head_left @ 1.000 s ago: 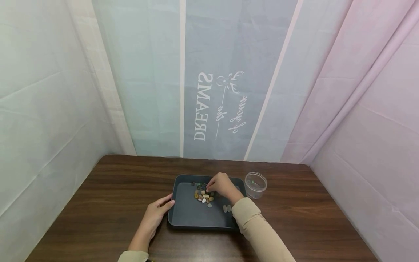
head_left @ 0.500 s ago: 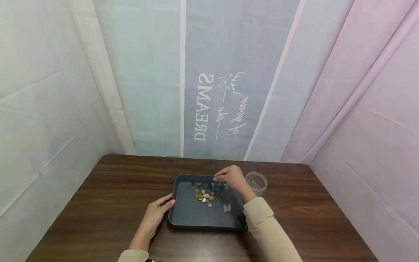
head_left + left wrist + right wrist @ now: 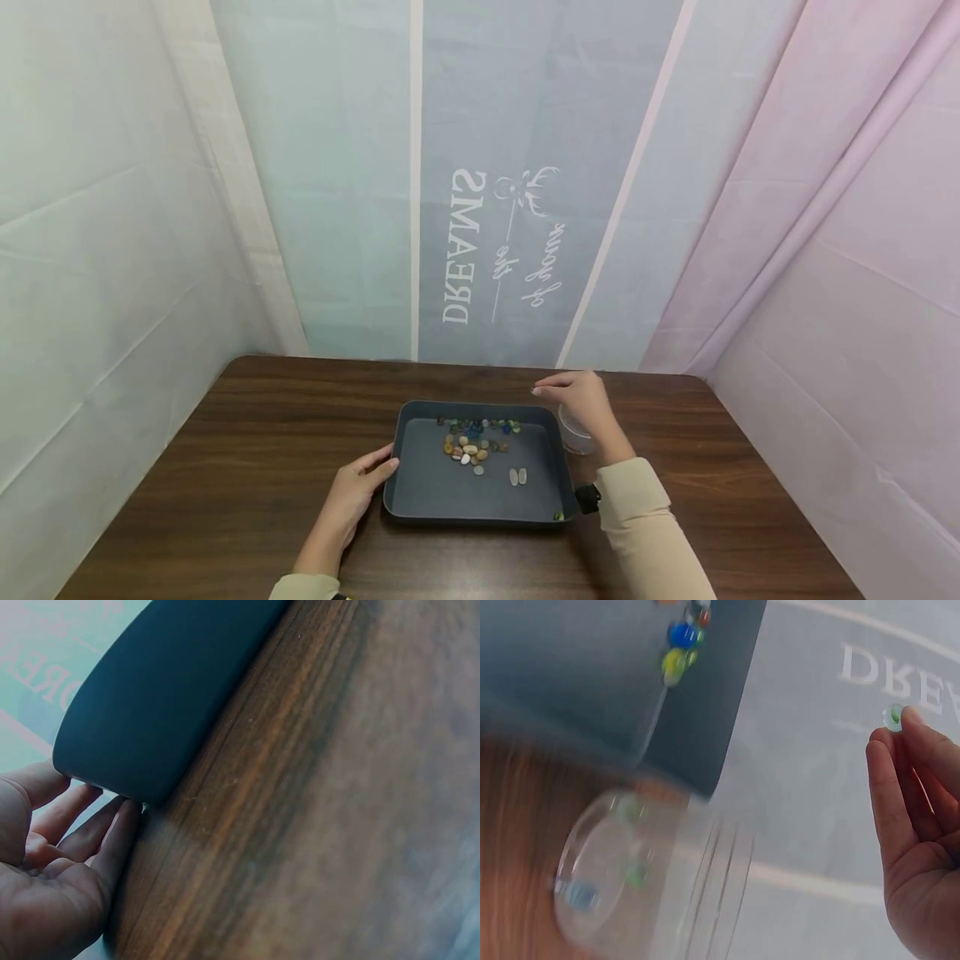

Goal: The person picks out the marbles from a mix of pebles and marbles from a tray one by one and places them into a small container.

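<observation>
My right hand point(image 3: 590, 407) is raised above the far right corner of a dark grey tray point(image 3: 457, 496), beside a clear round plastic tub point(image 3: 576, 440). Between its thumb and fingertips it pinches a clear glass marble point(image 3: 892, 717) with green inside. In the right wrist view the tub point(image 3: 667, 892) has a few blurred green and bluish marbles at its bottom. My left hand point(image 3: 358, 492) grips the tray's left side, thumb at the rim and fingers against the wall. Coloured marbles point(image 3: 474, 430) lie along the tray's far side, near a cluster of tan and white pebbles point(image 3: 470, 449).
Two long pale stones point(image 3: 518, 477) lie in the tray's right half, and a small flat grey round piece point(image 3: 478, 470) in front of the pebbles. One yellow-green marble point(image 3: 558, 517) sits in the near right corner. A curtain hangs behind the brown wooden table point(image 3: 300, 417).
My right hand has picked a marble out of the tray and carried it up and right, to beside the tub. The left hand stays on the tray's edge.
</observation>
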Tool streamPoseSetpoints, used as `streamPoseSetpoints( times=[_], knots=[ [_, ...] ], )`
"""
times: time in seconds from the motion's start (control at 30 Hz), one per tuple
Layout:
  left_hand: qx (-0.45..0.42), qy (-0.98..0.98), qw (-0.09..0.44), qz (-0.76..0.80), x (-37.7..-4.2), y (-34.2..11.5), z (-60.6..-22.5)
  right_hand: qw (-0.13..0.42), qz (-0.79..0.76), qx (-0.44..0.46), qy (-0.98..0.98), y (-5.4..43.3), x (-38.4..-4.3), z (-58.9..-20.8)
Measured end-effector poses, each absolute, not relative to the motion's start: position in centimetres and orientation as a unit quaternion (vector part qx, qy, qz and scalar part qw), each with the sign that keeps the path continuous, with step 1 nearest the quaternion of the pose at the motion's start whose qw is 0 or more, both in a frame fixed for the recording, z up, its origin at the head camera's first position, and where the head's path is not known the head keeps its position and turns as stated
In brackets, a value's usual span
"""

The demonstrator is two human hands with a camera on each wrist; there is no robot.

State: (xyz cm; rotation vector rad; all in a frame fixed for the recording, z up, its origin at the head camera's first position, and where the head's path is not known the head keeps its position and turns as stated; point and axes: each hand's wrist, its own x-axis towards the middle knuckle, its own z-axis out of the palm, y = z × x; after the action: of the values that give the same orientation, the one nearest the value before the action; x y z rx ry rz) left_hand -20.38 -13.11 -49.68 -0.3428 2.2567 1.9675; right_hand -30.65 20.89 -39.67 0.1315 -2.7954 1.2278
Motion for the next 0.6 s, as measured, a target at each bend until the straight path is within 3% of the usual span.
streamPoseSetpoints(
  times=[0.3,0.6],
  knots=[
    [-0.105,0.749,0.056,0.652,-20.6,-13.2,-50.6,0.070,0.395,-0.018,-0.916,25.6,-29.8,-41.4],
    [-0.100,0.747,0.048,0.656,-20.9,-13.1,-51.3,0.089,0.371,-0.038,-0.924,27.3,-29.6,-43.0]
  ],
)
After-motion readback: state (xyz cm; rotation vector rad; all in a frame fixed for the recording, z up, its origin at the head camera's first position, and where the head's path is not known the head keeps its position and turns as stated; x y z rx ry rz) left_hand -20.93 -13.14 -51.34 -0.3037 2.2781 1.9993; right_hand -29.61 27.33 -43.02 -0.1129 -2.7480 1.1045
